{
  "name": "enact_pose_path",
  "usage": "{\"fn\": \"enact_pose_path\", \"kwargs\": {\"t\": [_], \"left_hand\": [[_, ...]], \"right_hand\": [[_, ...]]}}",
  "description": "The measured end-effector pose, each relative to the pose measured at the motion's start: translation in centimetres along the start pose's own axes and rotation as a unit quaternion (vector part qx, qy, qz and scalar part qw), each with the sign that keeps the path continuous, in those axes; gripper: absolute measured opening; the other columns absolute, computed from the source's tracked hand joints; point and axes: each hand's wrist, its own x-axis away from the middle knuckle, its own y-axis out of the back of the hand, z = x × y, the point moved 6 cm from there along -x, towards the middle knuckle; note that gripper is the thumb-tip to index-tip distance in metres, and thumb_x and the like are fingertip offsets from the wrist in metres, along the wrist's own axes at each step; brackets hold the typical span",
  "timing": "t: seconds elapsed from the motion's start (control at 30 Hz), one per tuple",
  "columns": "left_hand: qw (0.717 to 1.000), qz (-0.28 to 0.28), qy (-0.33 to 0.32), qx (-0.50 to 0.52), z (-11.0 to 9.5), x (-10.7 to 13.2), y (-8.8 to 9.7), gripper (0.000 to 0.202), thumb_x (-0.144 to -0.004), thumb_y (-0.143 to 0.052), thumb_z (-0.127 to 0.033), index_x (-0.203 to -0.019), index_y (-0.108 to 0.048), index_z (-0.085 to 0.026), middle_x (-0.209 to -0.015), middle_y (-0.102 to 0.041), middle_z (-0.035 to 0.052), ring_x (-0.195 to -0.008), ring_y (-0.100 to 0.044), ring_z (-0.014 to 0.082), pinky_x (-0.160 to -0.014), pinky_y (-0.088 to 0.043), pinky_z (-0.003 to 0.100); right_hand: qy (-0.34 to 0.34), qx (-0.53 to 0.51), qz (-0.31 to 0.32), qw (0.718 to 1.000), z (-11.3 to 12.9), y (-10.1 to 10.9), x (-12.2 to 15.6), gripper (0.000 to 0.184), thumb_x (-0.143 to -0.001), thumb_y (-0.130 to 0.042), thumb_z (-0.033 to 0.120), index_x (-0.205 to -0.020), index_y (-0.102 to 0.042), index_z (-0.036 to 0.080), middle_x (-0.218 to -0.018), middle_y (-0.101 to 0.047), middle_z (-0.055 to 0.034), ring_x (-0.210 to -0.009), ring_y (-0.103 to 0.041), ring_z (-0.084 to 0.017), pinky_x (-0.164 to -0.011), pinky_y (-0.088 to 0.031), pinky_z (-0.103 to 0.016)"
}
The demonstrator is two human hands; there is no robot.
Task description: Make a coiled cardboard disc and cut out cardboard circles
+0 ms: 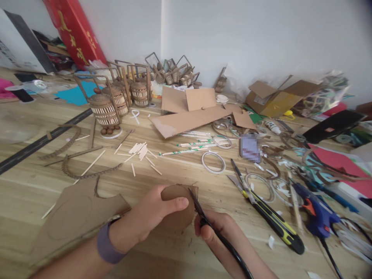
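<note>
My left hand grips a mostly rounded piece of brown cardboard, thumb lying flat on its top. Black-handled scissors are held in my right hand, fingers wrapped about the handles. Their blades lie at the cardboard's right edge, where a corner of board sticks out. How far the blades are apart is hard to see. Left of my hands lies a larger cardboard sheet with a drawn circle and a curved cut edge. A yellow and black utility knife rests to the right, blade out.
Short wooden sticks lie ahead, near rolls of tape. A blue glue gun with a cord sits right. Small handled baskets stand back left; cardboard pieces and an open box lie farther back.
</note>
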Motion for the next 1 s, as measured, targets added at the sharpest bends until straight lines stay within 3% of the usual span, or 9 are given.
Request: {"fn": "enact_pose_path", "kwargs": {"t": [1.0], "left_hand": [[1.000, -0.001, 0.014, -0.015, 0.08, -0.17, 0.23, 0.042, -0.064, -0.083, -0.041, -0.100, -0.077, -0.020, -0.104, -0.081, 0.0039, -0.108, -0.068, 0.0328, -0.093, -0.051, 0.041]], "right_hand": [[-0.015, 0.018, 0.005, 1.000, 0.55, 0.03, 0.05, 0.070, -0.080, -0.035, 0.088, -0.066, -0.045, 0.021, -0.061, -0.036, 0.0052, -0.057, -0.032, -0.012, -0.052, -0.023, -0.026]]}}
